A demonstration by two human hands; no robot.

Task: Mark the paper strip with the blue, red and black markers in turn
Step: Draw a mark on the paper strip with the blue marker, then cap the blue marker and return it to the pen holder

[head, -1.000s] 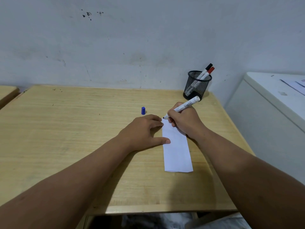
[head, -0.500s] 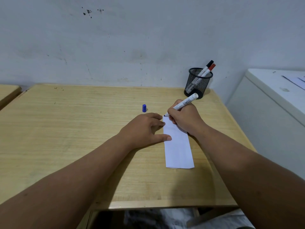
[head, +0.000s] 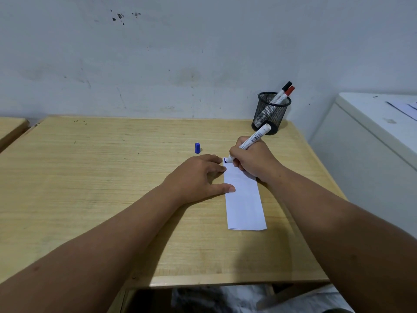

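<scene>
A: Entry, progress check. Nearest item: paper strip (head: 244,199), flat on the bench (head: 112,177), running from the bench's near side up under both hands.

B: Left hand (head: 198,177)?

A: Fingers straight, thumb and fingertips pressing the strip's left edge. Holding nothing, just pinning it.

B: Right hand (head: 252,161)?

A: Grip closed round the blue marker (head: 250,141), uncapped, tip down on the strip's far left corner. A short blue mark (head: 225,160) shows just left of the tip.

B: So blue is under way.

A: Judged so: first colour started, whether finished cannot be told. No red or black on the visible paper.

B: Beyond the grip?

A: Blue cap (head: 197,147) standing on the bench, just left of and beyond the marker tip. Further, right of the grip, the mesh pen cup (head: 270,114) holds the red marker (head: 287,92) and black marker (head: 283,89), both capped.

B: Remaining?

A: Recap blue, then red, then black. Roughly the first third.
</scene>
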